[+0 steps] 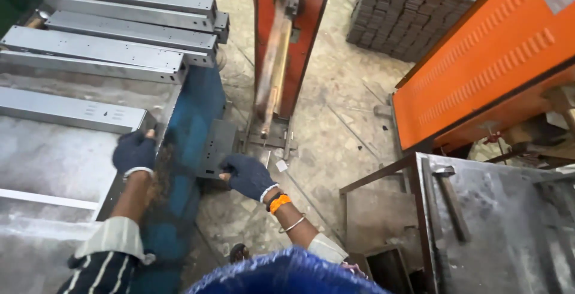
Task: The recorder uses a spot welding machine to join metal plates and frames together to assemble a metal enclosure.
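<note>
A flat grey metal plate (217, 148), punched with small holes and held on edge beside the blue machine frame (197, 114), is grasped at its lower right edge by the gloved right hand (248, 176). The gloved left hand (135, 152) is laid on the end of a long grey metal channel (69, 110) at the corner of the steel worktable (48, 162), though whether its fingers are closed cannot be told. More grey channels (120, 24) are stacked behind.
</note>
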